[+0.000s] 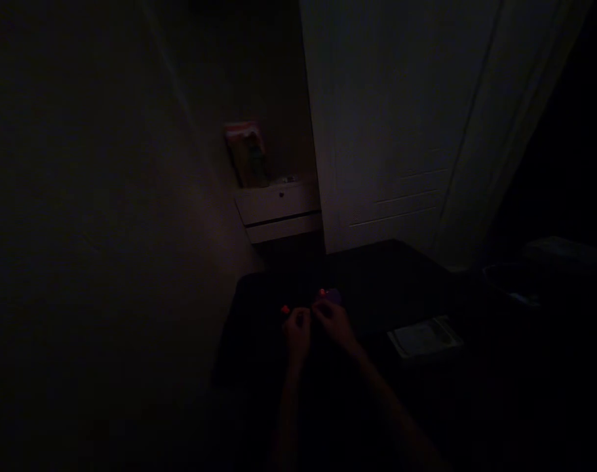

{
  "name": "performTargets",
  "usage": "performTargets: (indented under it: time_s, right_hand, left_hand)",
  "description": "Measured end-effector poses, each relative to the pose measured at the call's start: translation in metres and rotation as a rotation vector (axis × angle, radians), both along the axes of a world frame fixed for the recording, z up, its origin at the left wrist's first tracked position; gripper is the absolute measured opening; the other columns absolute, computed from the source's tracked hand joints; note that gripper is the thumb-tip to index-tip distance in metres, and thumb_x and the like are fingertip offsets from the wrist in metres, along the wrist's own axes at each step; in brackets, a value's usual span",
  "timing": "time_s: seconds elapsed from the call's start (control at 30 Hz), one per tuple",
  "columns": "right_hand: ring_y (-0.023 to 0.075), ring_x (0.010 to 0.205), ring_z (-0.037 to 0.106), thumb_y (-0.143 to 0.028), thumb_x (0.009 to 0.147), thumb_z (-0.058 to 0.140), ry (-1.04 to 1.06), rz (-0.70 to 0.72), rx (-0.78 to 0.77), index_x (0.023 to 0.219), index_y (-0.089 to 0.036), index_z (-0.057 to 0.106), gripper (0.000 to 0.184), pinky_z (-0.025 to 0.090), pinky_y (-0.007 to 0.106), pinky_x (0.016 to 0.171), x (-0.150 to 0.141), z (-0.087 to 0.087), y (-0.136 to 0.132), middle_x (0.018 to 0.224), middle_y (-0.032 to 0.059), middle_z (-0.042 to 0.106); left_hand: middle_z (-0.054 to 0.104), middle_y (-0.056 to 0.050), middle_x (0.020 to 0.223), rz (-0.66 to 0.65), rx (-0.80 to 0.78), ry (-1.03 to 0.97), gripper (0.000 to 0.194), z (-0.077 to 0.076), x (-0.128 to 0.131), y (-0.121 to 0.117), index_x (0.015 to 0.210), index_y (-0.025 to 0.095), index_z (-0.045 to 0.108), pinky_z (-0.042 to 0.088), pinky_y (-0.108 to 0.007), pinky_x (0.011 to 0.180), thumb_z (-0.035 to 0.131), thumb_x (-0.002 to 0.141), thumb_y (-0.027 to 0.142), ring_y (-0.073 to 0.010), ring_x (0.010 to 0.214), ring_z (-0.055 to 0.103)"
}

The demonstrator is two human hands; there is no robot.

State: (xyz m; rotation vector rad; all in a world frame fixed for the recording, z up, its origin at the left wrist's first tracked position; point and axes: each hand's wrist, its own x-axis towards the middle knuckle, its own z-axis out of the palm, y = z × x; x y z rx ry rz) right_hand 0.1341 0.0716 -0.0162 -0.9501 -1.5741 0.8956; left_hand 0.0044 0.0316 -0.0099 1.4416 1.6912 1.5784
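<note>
The scene is very dark. My left hand [298, 328] is over a dark table [377, 275], its fingers curled in a pinch. Beside it my right hand [331, 318] is also pinched, with its fingertips close to those of the left. Whatever lies between the fingers is too small and dim to name. A small red thing [285, 309] shows just beyond my left hand. Behind my right hand there is a purple object [334, 296] with a small orange-red thing [322, 292] at its edge; their kinds cannot be made out.
A pale book or packet [424, 337] lies at the right front of the table. Beyond the table stands a white drawer unit [281, 204] with a colourful bag [248, 154] on top. A large white door or panel [391, 124] rises behind; a wall [106, 196] is on the left.
</note>
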Motion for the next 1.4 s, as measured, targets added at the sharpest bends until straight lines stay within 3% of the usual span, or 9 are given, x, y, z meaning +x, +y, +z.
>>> performTargets:
  time_s: [0.47, 0.83, 1.4]
  right_hand:
    - [0.0258, 0.087, 0.074, -0.038, 0.09, 0.063, -0.08, -0.002, -0.032, 0.091, -0.023, 0.077, 0.02, 0.058, 0.036, 0.08, 0.0, 0.002, -0.003, 0.092, 0.0073, 0.079]
    - [0.026, 0.092, 0.073, -0.037, 0.09, 0.063, -0.121, 0.019, -0.03, 0.092, -0.023, 0.077, 0.02, 0.057, 0.037, 0.089, 0.002, 0.007, -0.003, 0.094, 0.0065, 0.079]
    - [0.0264, 0.091, 0.072, -0.038, 0.088, 0.063, -0.19, 0.025, -0.045, 0.093, -0.024, 0.074, 0.018, 0.057, 0.039, 0.089, 0.003, 0.007, -0.001, 0.094, 0.0063, 0.078]
  left_hand:
    - [0.077, -0.006, 0.081, 0.025, -0.012, -0.027, 0.021, 0.015, 0.005, -0.006, 0.081, 0.022, 0.072, 0.054, -0.032, 0.075, 0.059, 0.085, 0.038, -0.0223, 0.077, 0.072]
    - [0.079, -0.004, 0.083, 0.015, -0.046, 0.012, 0.02, 0.015, 0.004, -0.005, 0.083, 0.023, 0.072, 0.056, -0.032, 0.076, 0.057, 0.086, 0.036, -0.0233, 0.079, 0.074]
    - [0.079, -0.005, 0.085, 0.0, -0.048, -0.012, 0.024, 0.007, 0.004, -0.001, 0.082, 0.026, 0.07, 0.054, -0.033, 0.078, 0.053, 0.087, 0.041, -0.0253, 0.082, 0.074]
